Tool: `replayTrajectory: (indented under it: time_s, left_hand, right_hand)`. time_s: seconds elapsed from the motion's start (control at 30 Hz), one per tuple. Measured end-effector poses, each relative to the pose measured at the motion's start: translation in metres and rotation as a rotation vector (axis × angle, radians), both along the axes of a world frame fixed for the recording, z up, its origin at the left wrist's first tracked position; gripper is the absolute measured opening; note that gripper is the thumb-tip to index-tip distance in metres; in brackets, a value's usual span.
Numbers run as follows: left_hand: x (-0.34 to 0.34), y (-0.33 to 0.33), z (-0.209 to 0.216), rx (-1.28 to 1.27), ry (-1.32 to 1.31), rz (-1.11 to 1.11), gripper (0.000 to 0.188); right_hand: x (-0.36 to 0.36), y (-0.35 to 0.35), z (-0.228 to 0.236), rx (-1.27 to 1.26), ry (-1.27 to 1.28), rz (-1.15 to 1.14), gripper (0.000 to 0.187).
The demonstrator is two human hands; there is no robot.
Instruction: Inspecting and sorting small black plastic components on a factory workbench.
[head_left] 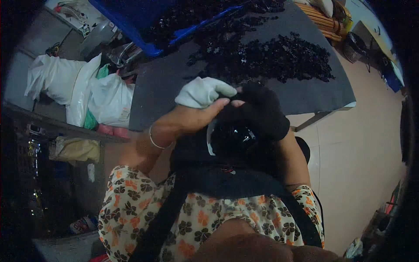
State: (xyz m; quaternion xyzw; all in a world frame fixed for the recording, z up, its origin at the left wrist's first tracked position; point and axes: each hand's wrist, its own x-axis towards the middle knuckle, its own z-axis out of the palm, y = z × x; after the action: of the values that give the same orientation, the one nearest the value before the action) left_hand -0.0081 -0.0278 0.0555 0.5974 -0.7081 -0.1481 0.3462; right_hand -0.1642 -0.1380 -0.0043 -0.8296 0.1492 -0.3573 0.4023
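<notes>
My left hand, in a white fingerless glove with bare fingertips, is closed in a pinch. Its thumb and fingers meet those of my right hand, which wears a black glove and is closed too. Whatever sits between the fingertips is dark and too small to make out. Beyond my hands, a heap of small black parts is spread over the grey table. Below my hands, in my lap, lies a shiny black thing with a pale edge; I cannot tell whether it is a bag or a container.
A blue tray holding more black parts stands at the far left of the table. White sacks are on the left. A bundle of brown sticks is at the far right, near a dark basket. The table's right corner has a metal leg.
</notes>
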Motion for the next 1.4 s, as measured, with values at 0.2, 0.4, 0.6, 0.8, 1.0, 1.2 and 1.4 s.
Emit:
replayTrajectory:
  time_s: [0.2, 0.4, 0.6, 0.8, 1.0, 1.2, 1.4]
  left_hand:
    - [0.011, -0.009, -0.006, 0.266, 0.184, -0.087, 0.029]
    - [0.076, -0.112, -0.01, -0.143, -0.515, 0.126, 0.032]
    - [0.081, -0.209, -0.035, 0.106, -0.522, 0.295, 0.03]
    - [0.085, -0.195, -0.035, 0.117, -0.462, 0.365, 0.031]
    - [0.075, -0.112, -0.028, -0.013, 0.164, 0.294, 0.028]
    - [0.051, -0.053, -0.019, 0.191, 0.905, 0.149, 0.033]
    - [0.03, -0.042, -0.018, 0.369, 0.94, 0.078, 0.031]
  right_hand:
    - [-0.011, 0.0, 0.01, 0.105, 0.313, 0.196, 0.028]
    - [-0.015, -0.005, 0.014, -0.223, 0.275, -0.231, 0.024]
    - [-0.005, -0.02, 0.001, -0.447, 0.392, -0.364, 0.025]
    - [-0.014, -0.025, -0.014, -0.34, 0.227, -0.398, 0.027]
    - [-0.015, -0.042, -0.033, -0.354, 0.478, -0.527, 0.03]
    - [-0.018, -0.042, -0.03, -0.312, 0.035, -0.362, 0.023]
    - [-0.002, 0.0, 0.003, 0.717, -0.175, 0.134, 0.019]
